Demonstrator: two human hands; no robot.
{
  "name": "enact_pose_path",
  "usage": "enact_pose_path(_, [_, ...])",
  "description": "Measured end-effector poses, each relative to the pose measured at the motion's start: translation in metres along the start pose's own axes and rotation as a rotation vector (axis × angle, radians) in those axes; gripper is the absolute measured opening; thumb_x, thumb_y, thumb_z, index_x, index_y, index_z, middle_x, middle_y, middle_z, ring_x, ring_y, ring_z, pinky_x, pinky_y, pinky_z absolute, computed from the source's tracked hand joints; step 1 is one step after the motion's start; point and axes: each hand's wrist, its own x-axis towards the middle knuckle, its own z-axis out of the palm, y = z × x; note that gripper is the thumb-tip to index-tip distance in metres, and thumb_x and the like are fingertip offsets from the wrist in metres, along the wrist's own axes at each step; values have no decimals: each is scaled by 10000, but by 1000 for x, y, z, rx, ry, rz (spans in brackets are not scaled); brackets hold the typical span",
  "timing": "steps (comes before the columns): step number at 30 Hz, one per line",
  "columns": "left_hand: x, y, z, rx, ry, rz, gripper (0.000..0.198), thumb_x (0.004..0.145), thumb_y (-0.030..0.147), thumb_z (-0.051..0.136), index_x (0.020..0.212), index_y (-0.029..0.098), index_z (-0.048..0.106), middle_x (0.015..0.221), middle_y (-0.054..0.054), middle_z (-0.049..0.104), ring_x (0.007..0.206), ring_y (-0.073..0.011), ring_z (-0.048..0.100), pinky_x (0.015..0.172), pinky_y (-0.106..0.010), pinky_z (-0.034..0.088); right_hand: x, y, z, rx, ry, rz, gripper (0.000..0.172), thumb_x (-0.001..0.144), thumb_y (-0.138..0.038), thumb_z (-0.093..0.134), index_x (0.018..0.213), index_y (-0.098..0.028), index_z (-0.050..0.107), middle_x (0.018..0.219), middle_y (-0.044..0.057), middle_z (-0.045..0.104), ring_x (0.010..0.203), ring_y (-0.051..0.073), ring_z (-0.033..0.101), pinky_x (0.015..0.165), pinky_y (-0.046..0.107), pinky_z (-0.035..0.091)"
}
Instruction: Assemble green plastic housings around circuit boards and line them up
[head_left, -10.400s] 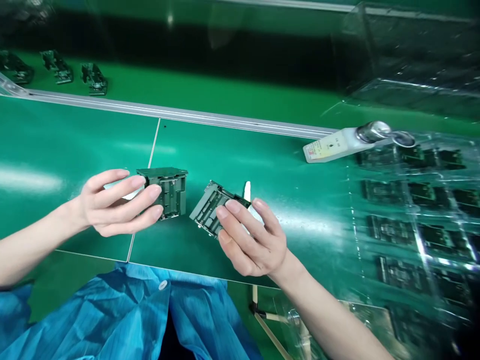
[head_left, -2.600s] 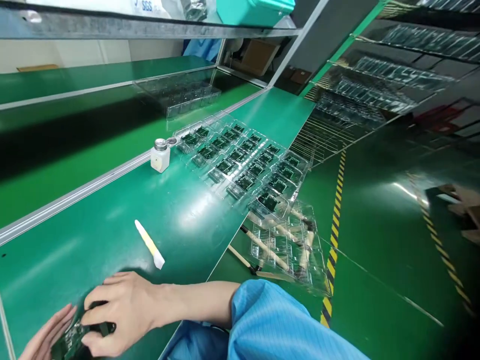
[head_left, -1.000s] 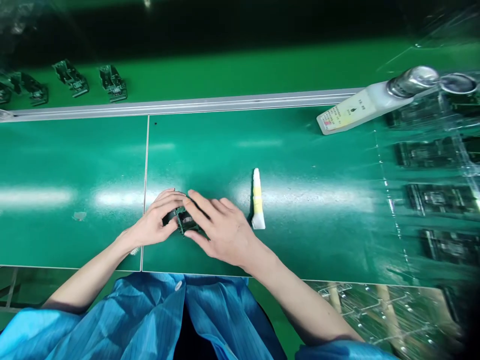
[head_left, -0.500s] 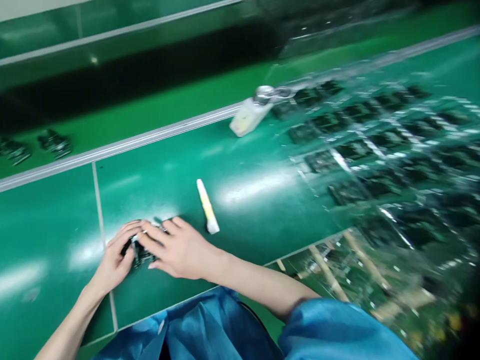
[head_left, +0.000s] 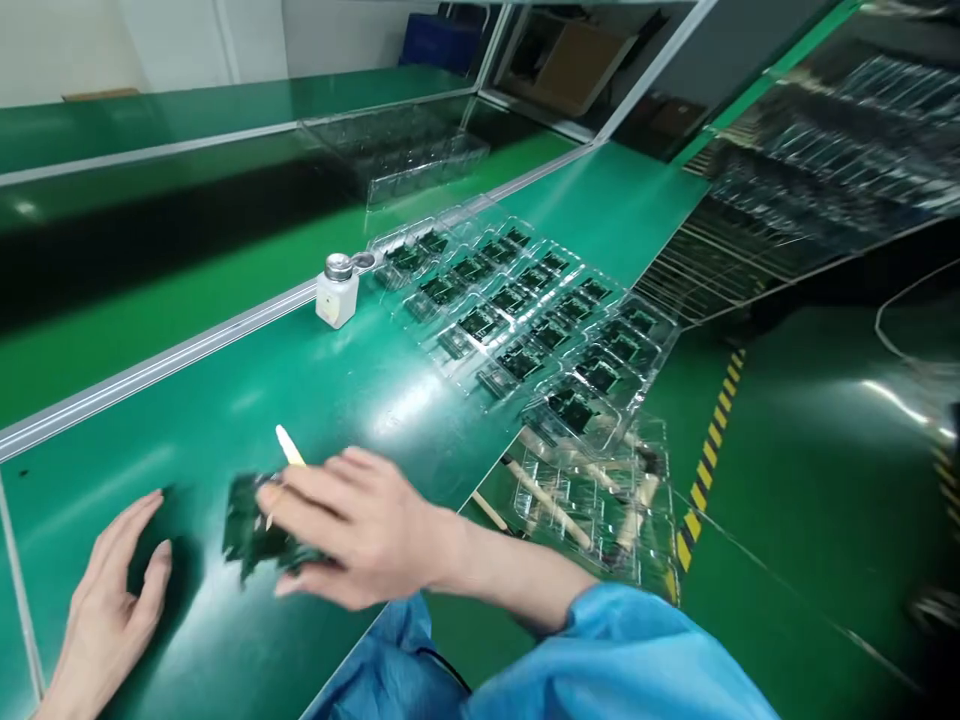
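My right hand is closed around a green circuit board, fingers over its top and right edge. The board is somewhat blurred and is held over the green worktop. To its left, my left hand is apart from the board, with thumb and fingers spread and nothing between them. A white and yellow pen-like stick lies behind my right hand, its near part hidden by the fingers.
A clear plastic tray with several circuit boards in its pockets lies to the right, reaching the bench edge. A white bottle with a metal cap stands beside it. Below the edge are more clear trays. Yellow-black tape marks the floor.
My left hand has let go of the board and moved away to the left. My right hand now holds the board alone. The view has swung right, showing the tray and floor.
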Motion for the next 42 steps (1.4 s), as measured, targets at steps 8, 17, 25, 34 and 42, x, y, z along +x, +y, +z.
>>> enact_pose_path(8, [89,13,47,134,13,398,502,988,438,324,1325,122,522,1374,-205,565,1298,-361,527,1119,-570,415,-31,166,-119,-594,77,305,681,929,-615,471,1457,-185,447,1272,143,657,1193,293,614,956,459,547])
enact_pose_path(17, [153,53,83,322,14,492,610,990,393,202,1348,70,577,1461,-209,525,1366,-388,475,1144,-603,344,-7,314,-145,-740,-101,1063,667,926,-502,434,1458,-100,426,1402,209,554,1253,363,557,1040,517,462])
enact_pose_path(25, [147,58,84,312,23,481,596,982,411,245,1366,85,564,1478,-202,512,1393,-375,443,1167,-586,314,17,380,-120,-705,-372,1086,560,950,-495,543,1407,-176,488,1410,150,547,1258,312,549,1036,515,461])
enact_pose_path(34, [142,61,81,309,19,487,553,976,380,298,1380,86,535,1488,-211,486,1407,-391,424,1176,-595,304,16,410,-121,-727,-512,1176,351,947,-422,614,1193,-172,619,1240,84,628,1113,227,618,975,474,515])
enact_pose_path(42, [138,62,83,277,59,549,646,960,351,334,1566,153,226,1580,-198,359,1483,-395,307,1198,-604,234,23,427,-142,-899,-102,1206,548,1005,-443,339,1354,-55,503,1413,259,478,1320,378,454,1080,520,377])
